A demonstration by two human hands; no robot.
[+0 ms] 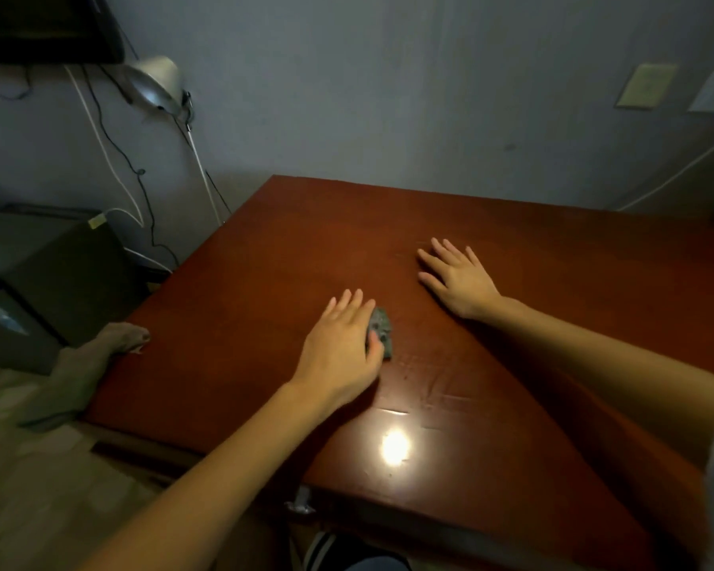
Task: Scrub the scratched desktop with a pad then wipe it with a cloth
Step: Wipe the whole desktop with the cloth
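Reddish-brown tabletop (512, 249), scratched near its front edge beside a bright glare spot. Left hand (343, 344) lies palm-down over a grey-green pad (382, 329); thumb and fingers grasp it, pressing it flat. Pad mid-tabletop, long axis running roughly front to back. Right hand (456, 278) released, fingers spread flat on the wood, well apart from pad. Cloth (100, 356) drapes over left edge. Open surface on all sides.

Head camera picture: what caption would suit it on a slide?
Left hand presses a grey pad on the scratched red-brown desktop; right hand rests flat beside it.
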